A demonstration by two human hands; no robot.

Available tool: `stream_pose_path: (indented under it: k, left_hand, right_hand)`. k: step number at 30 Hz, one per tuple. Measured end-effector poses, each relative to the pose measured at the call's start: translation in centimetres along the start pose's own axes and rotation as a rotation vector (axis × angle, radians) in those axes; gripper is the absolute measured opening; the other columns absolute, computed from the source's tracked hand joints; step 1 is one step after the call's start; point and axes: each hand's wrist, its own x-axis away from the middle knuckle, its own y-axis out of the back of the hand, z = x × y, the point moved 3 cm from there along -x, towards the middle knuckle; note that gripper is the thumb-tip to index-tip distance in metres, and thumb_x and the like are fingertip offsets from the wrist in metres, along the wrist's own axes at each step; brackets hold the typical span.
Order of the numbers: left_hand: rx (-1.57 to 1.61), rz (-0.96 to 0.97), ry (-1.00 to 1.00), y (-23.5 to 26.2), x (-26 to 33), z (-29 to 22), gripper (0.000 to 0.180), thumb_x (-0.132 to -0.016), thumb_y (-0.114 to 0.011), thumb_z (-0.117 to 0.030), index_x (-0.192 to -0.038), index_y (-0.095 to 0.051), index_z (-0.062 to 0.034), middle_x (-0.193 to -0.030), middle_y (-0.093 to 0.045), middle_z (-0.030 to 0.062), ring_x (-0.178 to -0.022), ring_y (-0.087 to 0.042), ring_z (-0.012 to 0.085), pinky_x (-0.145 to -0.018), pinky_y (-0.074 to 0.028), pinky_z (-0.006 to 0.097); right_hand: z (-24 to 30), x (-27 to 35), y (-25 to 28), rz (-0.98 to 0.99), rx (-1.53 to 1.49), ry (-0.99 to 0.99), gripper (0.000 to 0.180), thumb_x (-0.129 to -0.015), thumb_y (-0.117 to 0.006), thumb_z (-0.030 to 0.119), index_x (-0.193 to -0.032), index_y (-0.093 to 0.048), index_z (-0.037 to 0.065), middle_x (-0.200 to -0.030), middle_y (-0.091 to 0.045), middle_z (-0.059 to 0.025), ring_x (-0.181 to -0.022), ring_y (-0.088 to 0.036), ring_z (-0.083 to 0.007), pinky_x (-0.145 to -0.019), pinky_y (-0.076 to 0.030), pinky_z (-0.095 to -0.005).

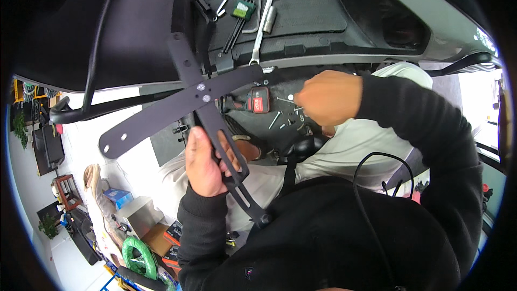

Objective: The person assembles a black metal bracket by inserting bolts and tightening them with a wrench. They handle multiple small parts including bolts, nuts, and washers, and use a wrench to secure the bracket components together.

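This looks like a vehicle repair workshop: a wrench (261, 35) and hex keys (244, 10) lie on a footboard (309, 8) at top centre, with a power tool (259, 101) and loose bolts (275, 119) below. Boxes (141, 216) and a green-wrapped ring (128, 252) fill the lower left.

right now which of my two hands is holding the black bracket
Your left hand, closed on the slotted lower part of the black bracket; your right hand is apart from it.

A red label (260, 104) with white print is on the block-shaped battery (252, 95), just right of the black metal cross (156, 116). Below the cross, a tiny mark (249, 273) sits on the black top (334, 226). Farther down-left, the boxes (173, 233) are too small to read.
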Motion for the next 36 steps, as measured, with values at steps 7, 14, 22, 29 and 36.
stream_pose_path:
  k: [7,14,22,29,36]
  left_hand:
    - [0.004,0.076,0.103,-3.7,-4.0,1.3,0.044,-0.115,-0.042,-0.049,-0.097,-0.052,-0.0106,-0.069,-0.045,-0.0017,-0.048,-0.036,0.0061,-0.043,-0.033,0.023]
    - [-0.072,0.115,-0.019,-8.2,-12.8,6.1,0.037,-0.115,-0.045,-0.044,-0.102,-0.057,-0.0129,-0.076,-0.051,-0.0024,-0.056,-0.044,0.0072,-0.052,-0.042,0.026]
    - [0.015,0.06,-0.012,-11.0,-22.4,7.8,0.034,-0.114,-0.048,-0.046,-0.105,-0.061,-0.0161,-0.08,-0.056,-0.0043,-0.066,-0.055,0.0084,-0.06,-0.047,0.025]
    - [-0.128,0.134,-0.079,-14.1,-27.5,5.9,0.037,-0.114,-0.048,-0.044,-0.108,-0.064,-0.0121,-0.085,-0.063,-0.0005,-0.068,-0.058,0.012,-0.063,-0.049,0.028]
    - [-0.235,0.014,-0.187,-15.2,-29.5,6.2,0.036,-0.116,-0.039,-0.034,-0.108,-0.056,-0.0035,-0.086,-0.063,0.0071,-0.07,-0.062,0.0174,-0.062,-0.054,0.035]
  right_hand:
    - [-2.3,6.0,5.6,-0.802,-0.122,-0.286,0.026,-0.103,-0.063,0.023,-0.114,-0.065,0.0,-0.085,-0.069,-0.0197,-0.08,-0.067,-0.0395,-0.076,-0.053,-0.047]
    - [-2.9,7.2,8.6,-1.216,-0.469,-0.15,0.029,-0.104,-0.064,0.023,-0.116,-0.068,-0.002,-0.082,-0.072,-0.0177,-0.068,-0.068,-0.0316,-0.065,-0.05,-0.0389]
    - [-5.3,7.8,8.3,-1.164,-0.568,-0.241,0.028,-0.101,-0.065,0.021,-0.11,-0.07,-0.005,-0.082,-0.071,-0.0238,-0.075,-0.071,-0.0382,-0.069,-0.053,-0.0408]
    - [-7.3,7.9,7.8,-1.134,-0.542,-0.267,0.028,-0.103,-0.065,0.021,-0.106,-0.067,-0.007,-0.075,-0.066,-0.0146,-0.066,-0.058,-0.0201,-0.066,-0.048,-0.0351]
    - [-8.1,6.9,8.1,-1.035,-0.524,-0.32,0.029,-0.101,-0.066,0.021,-0.1,-0.068,-0.008,-0.079,-0.07,-0.0189,-0.071,-0.067,-0.0282,-0.069,-0.051,-0.0381]
